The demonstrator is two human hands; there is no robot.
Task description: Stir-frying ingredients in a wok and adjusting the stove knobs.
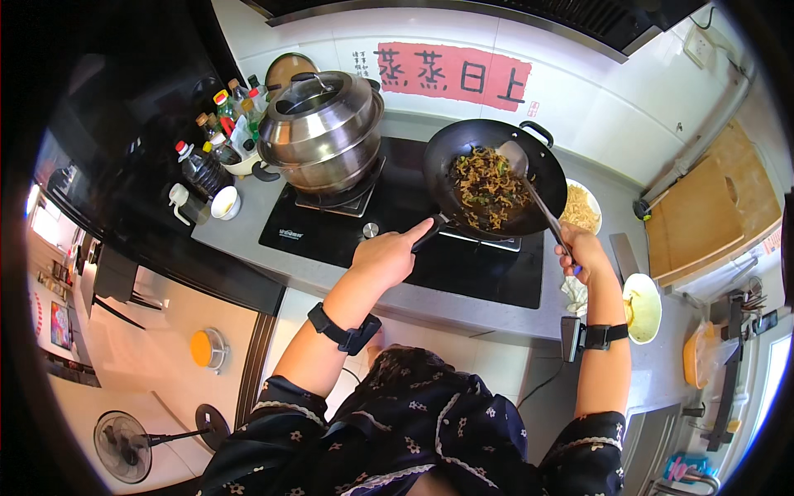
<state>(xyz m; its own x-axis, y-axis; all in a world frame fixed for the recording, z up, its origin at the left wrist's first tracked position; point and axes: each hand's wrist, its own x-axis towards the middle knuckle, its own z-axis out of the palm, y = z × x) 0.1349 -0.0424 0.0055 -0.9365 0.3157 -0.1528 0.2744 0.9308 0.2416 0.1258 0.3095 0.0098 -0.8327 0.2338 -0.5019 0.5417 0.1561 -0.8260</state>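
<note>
A black wok (pixel 434 155) sits on the right burner of a black glass gas hob (pixel 329 242). My left hand (pixel 388 254) grips its handle (pixel 428 235), with the index finger stretched along the top. In my right hand (pixel 582 248) is the handle of a metal spatula (pixel 513 156); its blade rests at the upper right of browned shredded food with green bits (pixel 487 183) in the wok. Beside the wok, partly hidden by its rim, stands a white bowl of pale shredded food (pixel 582 209). A pale oval bowl (pixel 645 310) with yellowish residue lies right of my right forearm.
A lidded steel steamer pot (pixel 325 142) occupies the left burner. Several sauce bottles (pixel 201 167) and a small white bowl (pixel 226 203) stand at the left. A cleaver (pixel 622 251), a crumpled cloth (pixel 575 295) and wooden boards (pixel 695 217) are at the right. The range hood (pixel 496 15) overhangs the counter.
</note>
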